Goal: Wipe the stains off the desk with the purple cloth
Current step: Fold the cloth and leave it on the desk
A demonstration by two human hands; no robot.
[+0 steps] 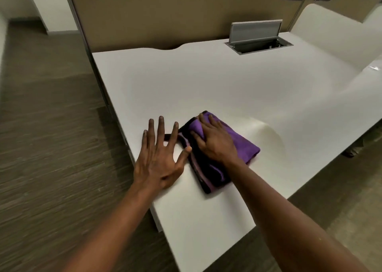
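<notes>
A folded purple cloth (pixel 245 145) with dark edges lies on the white desk (pixel 206 81), near its front left corner. My right hand (pixel 215 139) lies on top of the cloth, fingers bent over its far fold and pressing it to the desk. Just left of the cloth, my left hand (pixel 159 154) rests flat on the bare desk with its fingers spread; the thumb tip touches the cloth's dark edge. No stains are visible on the white surface from here.
An open cable hatch (pixel 258 42) with a raised grey lid sits at the back right of the desk. A tan partition (pixel 165 13) stands behind. The desk's left edge drops to a brown carpet floor (pixel 45 127). Another white desk (pixel 341 30) adjoins on the right.
</notes>
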